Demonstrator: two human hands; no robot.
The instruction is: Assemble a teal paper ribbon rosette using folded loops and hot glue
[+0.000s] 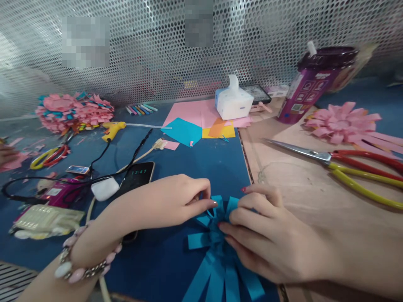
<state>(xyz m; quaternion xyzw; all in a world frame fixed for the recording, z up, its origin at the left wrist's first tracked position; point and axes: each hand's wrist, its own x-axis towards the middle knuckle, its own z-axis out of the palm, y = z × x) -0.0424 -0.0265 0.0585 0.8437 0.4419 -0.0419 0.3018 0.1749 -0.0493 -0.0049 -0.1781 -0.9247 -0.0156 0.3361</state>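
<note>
Blue paper fringe lies flat on the blue mat, right under both sets of fingertips. Its gathered end sits between the two hands and the cut strips fan out from there toward the person. Flat on the mat probably so the surface takes the load and the fingers only have to work the gathered end.

Left hand: thumb and forefinger closed together, tips pinching a folded bit at the fringe's top edge. The other fingers are curled under, off the paper.

Right hand: fingers bent and close together, clamped down on the gathered centre, touching the paper from the opposite side. The thumb is hidden, so I can't tell if it's under the paper. The two hands' tips are nearly touching; the opposed grip looks meant to stop the folds springing open.

A bead bracelet is on the left wrist.

Just behind the left fingers there's a phone with its screen lit and a white case beside it.

Beyond the right fingers is a wooden board, with scissors lying on it within reach, blades pointing in. Further out are a pink paper flower and a purple cup.

Well beyond both hands are loose coloured sheets and a tissue box. A glue gun and a pile of pink flowers sit far off to the left.
</note>
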